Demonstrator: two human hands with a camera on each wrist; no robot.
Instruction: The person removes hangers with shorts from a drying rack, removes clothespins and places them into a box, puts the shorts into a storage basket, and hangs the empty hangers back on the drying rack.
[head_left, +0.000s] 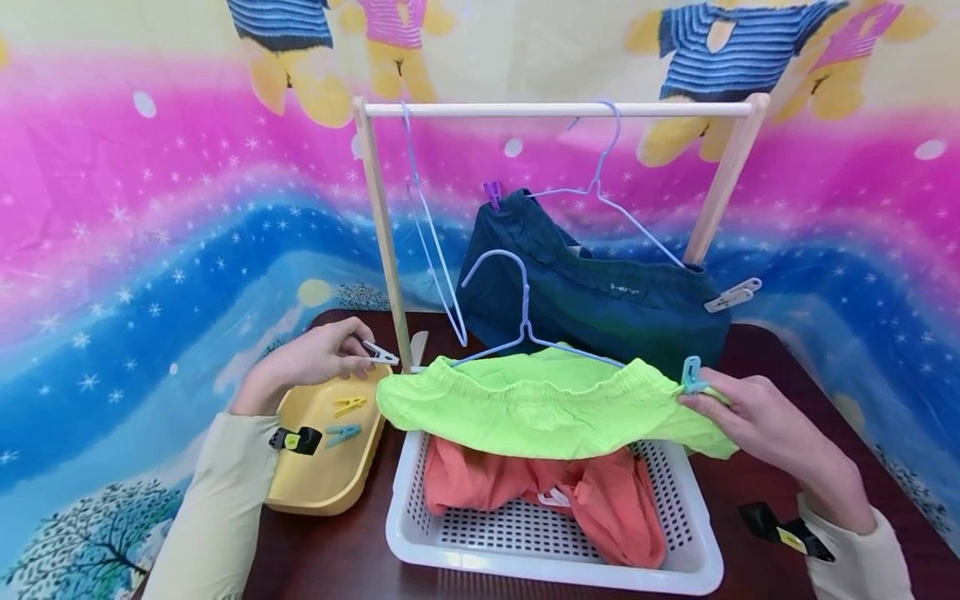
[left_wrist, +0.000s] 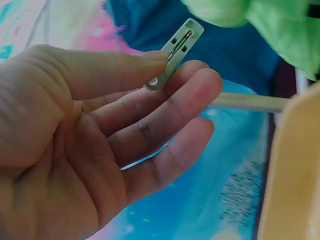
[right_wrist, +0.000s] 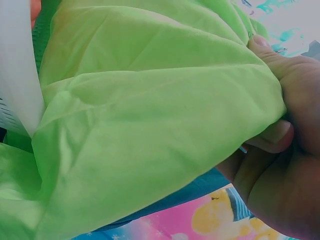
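Observation:
My left hand pinches a white clothespin between thumb and fingertips, over the far end of a yellow tray. In the left wrist view the spring of this clothespin shows. Lime-green shorts hang on a lavender wire hanger, above a white basket. With my right hand I grip the shorts at the right end of the waistband, where a light-blue clothespin stands. In the right wrist view, thumb and fingers hold the green cloth.
Coral-red clothing lies in the basket. The tray holds a yellow clothespin and a blue clothespin. Behind, a wooden rack carries a bare hanger and dark shorts, with purple and white clothespins at their ends.

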